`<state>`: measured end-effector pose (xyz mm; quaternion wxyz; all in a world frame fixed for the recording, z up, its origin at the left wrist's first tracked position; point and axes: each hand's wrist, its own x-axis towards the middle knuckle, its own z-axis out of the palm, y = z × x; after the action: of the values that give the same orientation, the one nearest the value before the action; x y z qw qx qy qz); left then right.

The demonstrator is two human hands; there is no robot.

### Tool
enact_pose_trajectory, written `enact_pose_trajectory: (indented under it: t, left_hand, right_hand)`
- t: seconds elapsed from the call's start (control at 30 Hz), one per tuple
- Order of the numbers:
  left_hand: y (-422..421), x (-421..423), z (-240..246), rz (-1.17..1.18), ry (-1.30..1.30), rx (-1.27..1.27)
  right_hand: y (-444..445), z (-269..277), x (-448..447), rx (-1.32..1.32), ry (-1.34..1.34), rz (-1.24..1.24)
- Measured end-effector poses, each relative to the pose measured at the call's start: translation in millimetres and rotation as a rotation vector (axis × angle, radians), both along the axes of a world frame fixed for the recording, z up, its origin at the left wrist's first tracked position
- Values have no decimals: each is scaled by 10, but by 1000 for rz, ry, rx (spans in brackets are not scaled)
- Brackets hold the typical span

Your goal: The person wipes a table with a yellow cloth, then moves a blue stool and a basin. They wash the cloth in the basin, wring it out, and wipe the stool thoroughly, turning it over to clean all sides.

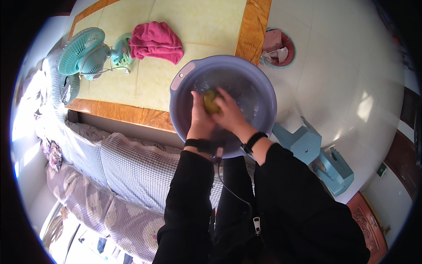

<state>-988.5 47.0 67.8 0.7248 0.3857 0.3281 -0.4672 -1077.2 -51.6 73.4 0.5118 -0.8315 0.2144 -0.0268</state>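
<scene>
Between my two hands is a rounded yellow-green object (211,102), blurred and partly covered by fingers, so I cannot tell whether it is a fruit or a sponge. My left hand (201,115) cups it from the left, thumb pointing up. Fingers of my right hand (230,112) press on it from the right. Both hands are inside a round purple plastic basin (271,99), which holds water with glints and ripples on its surface. The basin rests at the corner of a yellow-topped table (155,82), partly past its edge.
A pink cloth (156,43) and a teal electric fan (87,56) are on the table. On the floor to the right are a waste bin (293,49) with scraps inside and two blue plastic stools (300,143). A checked cover lies over the sofa (135,165). A cable hangs at my wrist.
</scene>
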Motion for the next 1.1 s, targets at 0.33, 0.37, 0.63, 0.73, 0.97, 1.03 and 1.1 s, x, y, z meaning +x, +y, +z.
enact_pose_trajectory:
  t: [0.33, 0.37, 0.63, 0.73, 0.97, 1.03, 1.1]
  left_hand:
    - [-193, -164, 743, 0, -64, -82]
    - [-197, -192, 717, 16, -84, -127]
    - [-80, -312, 491, 4, -100, -166]
    - [-107, -415, 506, 10, -119, 80]
    - [107, -57, 143, -675, -496, 956]
    - [151, -148, -9, -885, -687, 1135]
    - [155, -193, -150, -1058, -834, 1164]
  right_hand:
    - [-62, 846, -232, 1, -443, 145]
    - [-67, 862, -213, -5, -436, 132]
    - [-101, 748, -84, -29, -432, 13]
    - [-133, 565, 6, 97, -255, -69]
    - [-307, 17, 86, -305, 198, -328]
    - [-266, -59, -3, -417, 236, -237]
    - [-210, -103, -96, -520, 334, -161]
